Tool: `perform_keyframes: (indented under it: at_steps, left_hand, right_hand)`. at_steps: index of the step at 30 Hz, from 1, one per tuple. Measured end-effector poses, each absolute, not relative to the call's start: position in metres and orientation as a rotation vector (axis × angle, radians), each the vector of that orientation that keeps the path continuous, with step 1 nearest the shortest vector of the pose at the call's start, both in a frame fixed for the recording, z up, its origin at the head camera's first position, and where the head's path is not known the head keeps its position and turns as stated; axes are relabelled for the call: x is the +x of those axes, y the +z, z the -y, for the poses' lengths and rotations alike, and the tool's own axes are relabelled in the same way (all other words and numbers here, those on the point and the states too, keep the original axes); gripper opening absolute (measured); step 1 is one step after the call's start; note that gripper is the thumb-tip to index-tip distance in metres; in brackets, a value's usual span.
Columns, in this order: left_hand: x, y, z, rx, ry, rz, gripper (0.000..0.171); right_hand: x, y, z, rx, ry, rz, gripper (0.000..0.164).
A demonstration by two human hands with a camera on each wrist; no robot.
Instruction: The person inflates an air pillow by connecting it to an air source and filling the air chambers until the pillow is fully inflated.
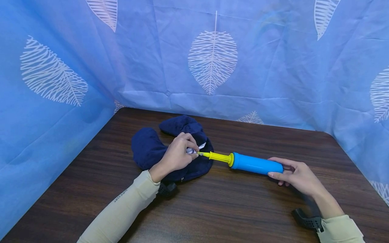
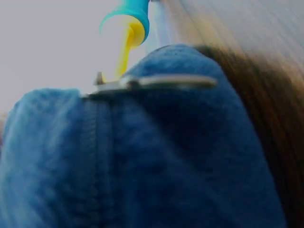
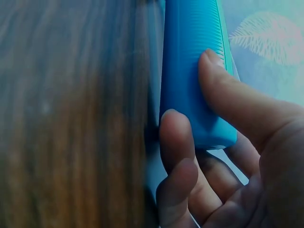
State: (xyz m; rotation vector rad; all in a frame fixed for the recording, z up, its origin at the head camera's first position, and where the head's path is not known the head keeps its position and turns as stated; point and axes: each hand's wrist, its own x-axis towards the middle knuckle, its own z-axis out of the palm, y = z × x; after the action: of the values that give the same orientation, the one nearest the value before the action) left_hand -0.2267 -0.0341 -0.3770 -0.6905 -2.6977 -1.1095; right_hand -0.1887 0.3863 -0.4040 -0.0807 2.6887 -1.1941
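A dark navy U-shaped neck pillow (image 1: 146,146) lies on the table. My left hand (image 1: 176,153) is over its right part, fingers and thumb pinching a whitish inner piece (image 1: 202,146) that shows from the cover. At those fingertips is the thin tip of a hand pump's yellow shaft (image 1: 220,157). The pump's blue barrel (image 1: 255,164) points right, and my right hand (image 1: 299,177) grips its far end. In the right wrist view the thumb lies along the barrel (image 3: 187,80), with the fingers curled at its other side. A metal zipper pull (image 2: 161,82) crosses the pillow's cover in the left wrist view.
The dark wood-grain table (image 1: 243,209) has rounded far corners. Blue cloth (image 1: 152,50) with white leaf prints hangs behind it and along both sides. A black wrist mount (image 1: 307,221) sits by the right sleeve; another is under the left wrist.
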Motion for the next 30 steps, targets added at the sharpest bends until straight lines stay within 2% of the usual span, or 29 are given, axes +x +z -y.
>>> perform_keyframes:
  at_steps: [14,30]
  left_hand:
    - [-0.225,-0.376,0.035,-0.7,-1.119,2.679,0.009]
    - [-0.226,-0.374,0.036,-0.686,-1.114,2.706,0.01]
  right_hand:
    - [-0.189,-0.405,-0.394,-0.043,-1.192,-2.698,0.069]
    - [-0.176,-0.408,-0.474,0.141,-1.024,-2.773,0.07]
